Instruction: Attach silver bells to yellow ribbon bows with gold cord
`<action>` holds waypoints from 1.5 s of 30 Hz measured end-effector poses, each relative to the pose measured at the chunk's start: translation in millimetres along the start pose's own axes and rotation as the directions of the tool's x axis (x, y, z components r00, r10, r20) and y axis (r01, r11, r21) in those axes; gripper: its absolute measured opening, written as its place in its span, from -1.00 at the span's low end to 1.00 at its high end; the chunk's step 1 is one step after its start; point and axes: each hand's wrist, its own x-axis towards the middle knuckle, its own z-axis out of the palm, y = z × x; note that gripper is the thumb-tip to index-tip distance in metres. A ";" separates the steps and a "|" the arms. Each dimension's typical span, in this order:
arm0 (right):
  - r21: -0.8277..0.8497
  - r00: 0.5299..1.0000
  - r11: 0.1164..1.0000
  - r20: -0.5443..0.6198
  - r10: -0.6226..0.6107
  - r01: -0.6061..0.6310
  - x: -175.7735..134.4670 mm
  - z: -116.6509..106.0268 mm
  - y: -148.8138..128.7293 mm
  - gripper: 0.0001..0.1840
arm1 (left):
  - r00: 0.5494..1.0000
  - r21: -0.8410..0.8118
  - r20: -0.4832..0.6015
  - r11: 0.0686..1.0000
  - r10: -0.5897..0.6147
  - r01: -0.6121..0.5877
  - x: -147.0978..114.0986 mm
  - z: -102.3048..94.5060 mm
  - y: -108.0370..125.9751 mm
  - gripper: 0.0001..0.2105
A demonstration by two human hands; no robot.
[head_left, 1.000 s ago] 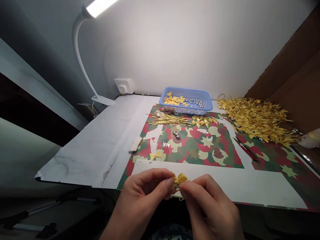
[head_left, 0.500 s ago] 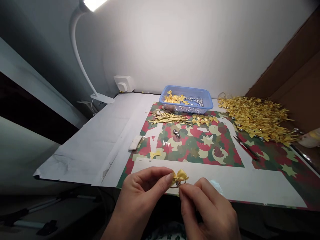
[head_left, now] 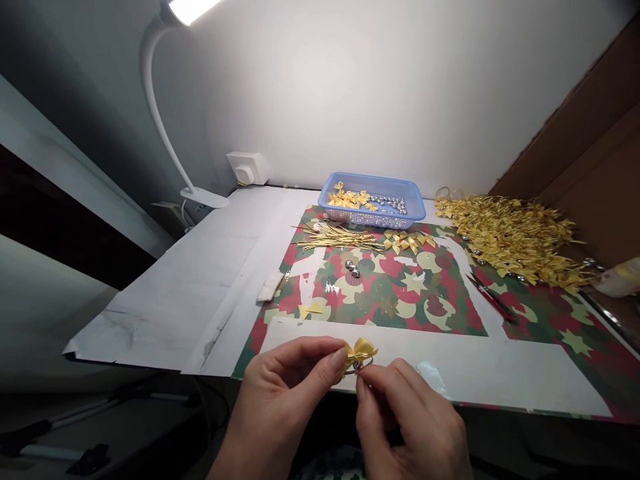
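Between the thumb and forefinger of my left hand (head_left: pixel 295 387) is a gold ribbon bow (head_left: pixel 364 347), over the table's front edge. A small silver bell (head_left: pixel 357 365) sits just under the bow, partly hidden by my fingers. A thin gold tie (head_left: pixel 368 362) curves in a loop around the bell. My right hand (head_left: pixel 413 413) pinches the lower end of this tie, its fingertips close below the bell. Further back on the patterned sheet lie a few loose silver bells (head_left: pixel 353 269), a bundle of gold ties (head_left: pixel 340 238) and several gold bows (head_left: pixel 407 241).
A blue basket (head_left: pixel 373 179) with bows and bells stands by the wall. At right are a heap of gold bows (head_left: pixel 520 233), scissors (head_left: pixel 493 298) and a bottle (head_left: pixel 620 278). A white folded pad (head_left: pixel 271 287) lies left; a lamp (head_left: pixel 155 100) rises behind.
My right hand has shifted slightly left and up toward the bell, and the tie's loop looks smaller. My left hand keeps its hold on the bow.
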 end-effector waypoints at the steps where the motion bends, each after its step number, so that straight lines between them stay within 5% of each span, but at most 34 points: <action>1: 0.006 1.000 1.000 0.001 0.018 -0.018 -0.2 0.4 -0.2 -0.82 | 1.000 -0.001 0.000 1.000 0.003 -0.003 0.2 0.3 -0.7 -0.91; 15: 0.259 0.988 0.955 -0.017 0.154 -0.144 -2.3 5.0 -2.2 -0.83 | 0.997 0.018 0.019 0.997 0.079 -0.079 -4.5 2.8 -1.9 -0.95; 23: 0.265 0.993 0.958 -0.017 0.121 -0.112 -3.8 6.9 3.9 -0.83 | 0.995 0.008 0.073 0.998 0.063 -0.064 -5.9 2.9 -0.7 -0.96; 29: 0.281 0.995 0.955 -0.003 0.102 -0.097 -5.6 6.9 7.2 -0.81 | 0.999 -0.004 -0.008 1.000 0.031 -0.031 -12.9 10.3 3.9 -0.90; 36: 0.270 0.996 0.958 0.016 0.093 -0.094 -5.2 5.2 5.7 -0.81 | 0.985 0.116 -0.043 0.980 0.167 -0.161 -13.9 10.5 3.0 -0.92; 45: 0.190 0.999 0.981 0.001 0.035 -0.034 -8.0 5.5 8.9 -0.81 | 0.997 0.041 0.073 0.999 -0.008 0.006 -8.7 1.7 3.6 -0.94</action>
